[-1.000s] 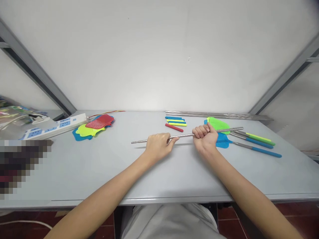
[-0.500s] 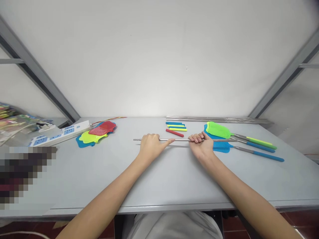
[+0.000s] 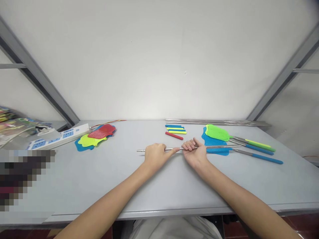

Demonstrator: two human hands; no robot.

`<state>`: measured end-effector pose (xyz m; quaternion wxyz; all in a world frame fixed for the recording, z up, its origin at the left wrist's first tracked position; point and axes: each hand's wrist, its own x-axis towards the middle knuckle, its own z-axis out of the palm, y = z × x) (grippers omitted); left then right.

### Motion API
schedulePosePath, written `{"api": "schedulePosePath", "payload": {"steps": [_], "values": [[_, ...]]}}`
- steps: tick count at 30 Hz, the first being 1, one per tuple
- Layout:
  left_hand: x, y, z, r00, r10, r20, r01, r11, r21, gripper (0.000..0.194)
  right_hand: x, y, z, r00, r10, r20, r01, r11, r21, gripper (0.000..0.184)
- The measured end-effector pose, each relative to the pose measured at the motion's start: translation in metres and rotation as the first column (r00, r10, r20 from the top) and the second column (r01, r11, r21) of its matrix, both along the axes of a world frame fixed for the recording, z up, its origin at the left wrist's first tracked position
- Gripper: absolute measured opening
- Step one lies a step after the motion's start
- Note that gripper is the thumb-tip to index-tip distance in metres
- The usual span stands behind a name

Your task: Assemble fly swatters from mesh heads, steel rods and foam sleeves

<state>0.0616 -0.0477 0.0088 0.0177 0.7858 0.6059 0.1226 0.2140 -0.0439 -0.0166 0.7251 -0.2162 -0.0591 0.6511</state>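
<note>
A thin metal rod point(image 3: 219, 146) lies crosswise in front of me, just over the table. My left hand point(image 3: 156, 155) is closed round it near its left end, the thumb stretched along it to the right. My right hand point(image 3: 195, 153) grips the same rod near its middle, palm turned up and fingers curled over it. The rod's right part passes over blue fly swatter heads point(image 3: 218, 151). Beside them lie a green fly swatter head point(image 3: 218, 132) and a blue handle point(image 3: 267, 158). Behind my hands rest a red grip sleeve point(image 3: 174, 135) and several blue and yellow sleeves point(image 3: 176, 130).
Loose metal rods point(image 3: 211, 122) lie along the wall. Red point(image 3: 102, 131), yellow point(image 3: 91, 140) and blue swatter heads are stacked at left, beside a white power strip point(image 3: 59, 136). Plastic bags point(image 3: 15, 122) sit at the far left, near a pixelated patch.
Both hands have come slightly nearer to me and closer together, with the rod still in them. The rod's left end has shifted a little right. The whole view has tilted slightly.
</note>
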Motion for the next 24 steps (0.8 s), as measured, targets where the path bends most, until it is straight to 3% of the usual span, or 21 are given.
{"api": "schedulePosePath", "payload": {"steps": [6, 24], "values": [[0.003, -0.007, -0.002, 1.0, -0.006, -0.013, 0.006, 1.0, -0.021, 0.073, -0.008, -0.004, -0.012, 1.0, 0.006, 0.005, -0.006, 1.0, 0.014, 0.032], [0.006, -0.014, -0.001, 1.0, -0.002, -0.018, 0.002, 1.0, -0.019, 0.068, -0.013, -0.014, -0.002, 0.997, -0.02, 0.072, 0.012, 0.993, 0.118, 0.035]]}}
